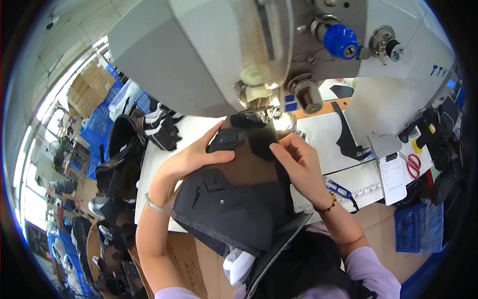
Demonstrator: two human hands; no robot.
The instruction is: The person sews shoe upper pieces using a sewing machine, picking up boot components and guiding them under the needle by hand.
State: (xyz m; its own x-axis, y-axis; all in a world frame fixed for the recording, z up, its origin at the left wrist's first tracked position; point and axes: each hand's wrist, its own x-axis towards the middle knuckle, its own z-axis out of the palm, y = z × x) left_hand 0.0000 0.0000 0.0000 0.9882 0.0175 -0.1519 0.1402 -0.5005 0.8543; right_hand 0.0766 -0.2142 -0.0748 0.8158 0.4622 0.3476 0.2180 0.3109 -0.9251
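Observation:
A large black and dark brown padded workpiece (244,172) with moulded raised plates lies beneath the sewing machine head (199,55), its far end at the needle area. My left hand (201,154) rests on its left side, thumb and index finger stretched apart around a small raised plate (228,140); its other fingers are mostly hidden. At the workpiece's right edge, my right hand (301,162) is closed in a pinch by a black fabric patch (262,144). The near part of the workpiece hangs over the table edge toward my lap, with a white bundle (239,264) below it.
On the white table (318,129) at right lie a black cut strip (344,134), a blue-handled tool (338,188), red scissors (413,166) and a paper sheet (392,177). Black-and-white pieces (163,130) sit at left. A blue crate (411,226) stands on the floor.

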